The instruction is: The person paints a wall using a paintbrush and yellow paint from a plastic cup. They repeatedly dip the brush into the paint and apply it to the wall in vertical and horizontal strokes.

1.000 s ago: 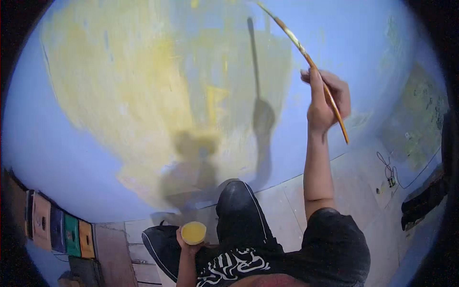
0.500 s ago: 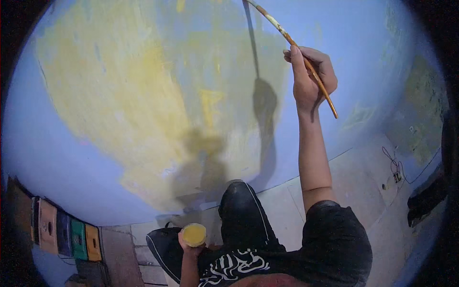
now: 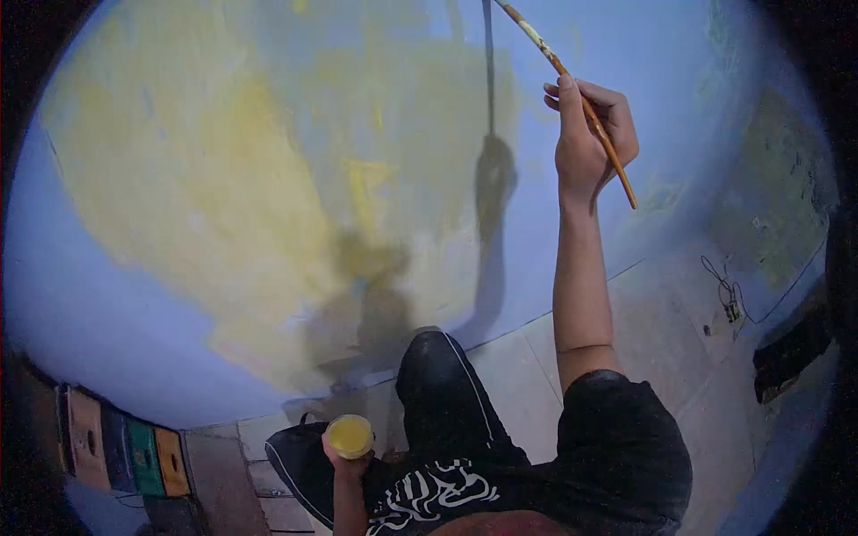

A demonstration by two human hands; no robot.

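Note:
My right hand [image 3: 594, 134] is raised in front of a blue wall [image 3: 134, 330] and pinches a long brown paintbrush [image 3: 597, 125]. The handle slants down past my wrist, while the bristle end runs out of the picture at the top, so its contact with the wall is hidden. A broad patch of yellow paint [image 3: 192, 179] covers much of the wall, greyer toward its right side. Low down by my knee, my left hand [image 3: 344, 463] is wrapped round a cup of yellow paint [image 3: 350, 436], held upright.
Coloured drawer fronts [image 3: 146, 456] stand at the lower left. A thin cable [image 3: 728, 290] lies on the pale tiled floor [image 3: 518, 366] at the right, near a dark object [image 3: 791, 353]. A greenish patch [image 3: 786, 214] marks the wall at the far right. My shadow falls on the yellow paint.
The view has shifted slightly, so the wall's paint sits further left and higher. My right hand with the paintbrush appears a little higher and further right. Both grips are unchanged.

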